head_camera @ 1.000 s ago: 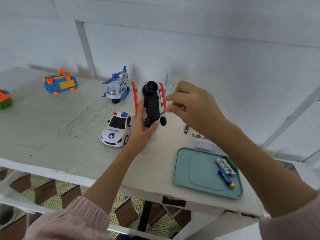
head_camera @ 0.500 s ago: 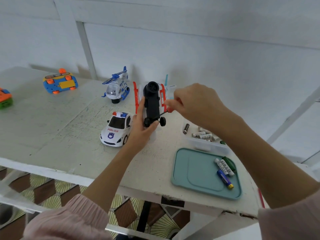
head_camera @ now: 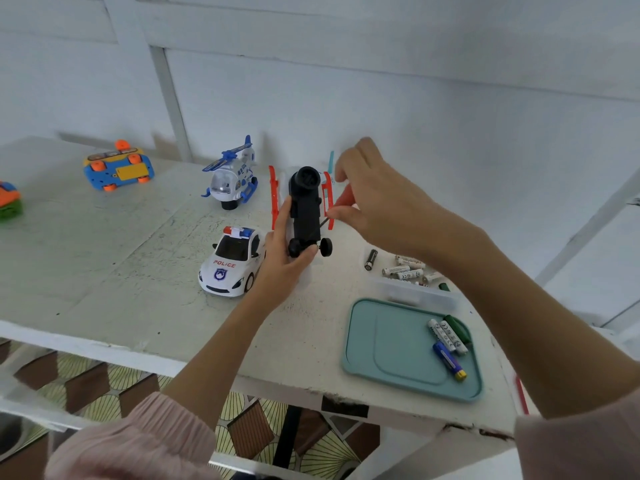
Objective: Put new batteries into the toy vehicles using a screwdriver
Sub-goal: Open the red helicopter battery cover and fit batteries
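While the left hand [head_camera: 280,261] is curled round the underside of an upturned toy helicopter [head_camera: 304,209], the toy is held just above the white table [head_camera: 104,271], its black belly turned toward the camera, its red skids on either side and its small black wheels at the near end. A red-handled screwdriver [head_camera: 341,202] is pinched between the thumb and fingers of the right hand [head_camera: 377,206], and its thin dark shaft is pointed at the right flank of the black underside; whether the tip is seated in a screw cannot be told. A white police car [head_camera: 232,261] is set on the table just left of the left hand, and a blue and white helicopter [head_camera: 232,178] is stood behind it. An overturned blue and orange car [head_camera: 117,166] is seen far to the left, near the wall, and part of an orange and green toy [head_camera: 8,202] is cut by the left edge. A clear box [head_camera: 412,289] of loose batteries [head_camera: 401,270] is placed under the right forearm. Nearer the table's front edge a teal tray [head_camera: 388,344] is laid, with four batteries [head_camera: 448,337] gathered at its right side
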The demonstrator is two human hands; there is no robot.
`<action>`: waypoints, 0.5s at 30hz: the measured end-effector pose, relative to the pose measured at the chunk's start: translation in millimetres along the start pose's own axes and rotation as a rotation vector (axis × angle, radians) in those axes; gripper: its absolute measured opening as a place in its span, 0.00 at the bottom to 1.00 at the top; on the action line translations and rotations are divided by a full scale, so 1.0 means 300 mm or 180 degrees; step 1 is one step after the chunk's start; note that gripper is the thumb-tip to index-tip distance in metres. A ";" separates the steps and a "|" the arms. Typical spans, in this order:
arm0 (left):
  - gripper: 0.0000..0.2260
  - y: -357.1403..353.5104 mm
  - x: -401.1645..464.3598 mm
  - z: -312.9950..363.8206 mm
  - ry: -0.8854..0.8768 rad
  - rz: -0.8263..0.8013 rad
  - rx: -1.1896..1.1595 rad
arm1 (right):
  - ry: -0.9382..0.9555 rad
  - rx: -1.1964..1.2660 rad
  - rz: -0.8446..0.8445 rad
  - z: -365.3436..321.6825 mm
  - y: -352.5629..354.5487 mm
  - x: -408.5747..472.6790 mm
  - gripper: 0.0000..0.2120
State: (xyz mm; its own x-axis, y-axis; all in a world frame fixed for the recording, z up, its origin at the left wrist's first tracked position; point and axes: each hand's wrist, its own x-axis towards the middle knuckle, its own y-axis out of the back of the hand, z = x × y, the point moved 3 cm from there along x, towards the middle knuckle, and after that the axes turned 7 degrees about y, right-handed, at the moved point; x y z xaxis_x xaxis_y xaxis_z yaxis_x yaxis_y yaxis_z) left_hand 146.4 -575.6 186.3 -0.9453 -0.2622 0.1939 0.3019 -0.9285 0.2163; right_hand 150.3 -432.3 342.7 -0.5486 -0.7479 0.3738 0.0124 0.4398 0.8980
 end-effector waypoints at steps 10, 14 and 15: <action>0.36 -0.002 0.004 -0.001 -0.0022 -0.0065 -0.0056 | -0.0190 -0.0710 -0.0050 0.006 -0.006 0.003 0.14; 0.35 -0.006 0.005 0.006 -0.0130 -0.0080 -0.0053 | 0.0407 0.0105 0.0143 0.007 -0.029 0.006 0.07; 0.35 -0.006 0.006 0.005 -0.0132 -0.0078 -0.0074 | 0.0338 0.0019 0.0200 0.009 -0.025 0.006 0.06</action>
State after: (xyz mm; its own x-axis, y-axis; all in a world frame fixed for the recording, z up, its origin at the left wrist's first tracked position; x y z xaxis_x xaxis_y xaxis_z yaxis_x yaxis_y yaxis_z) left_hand 144.4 -573.8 187.8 -0.9464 -0.2286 0.2283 0.2753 -0.9405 0.1994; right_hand 146.9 -435.6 336.1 -0.4552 -0.7671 0.4520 0.0388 0.4901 0.8708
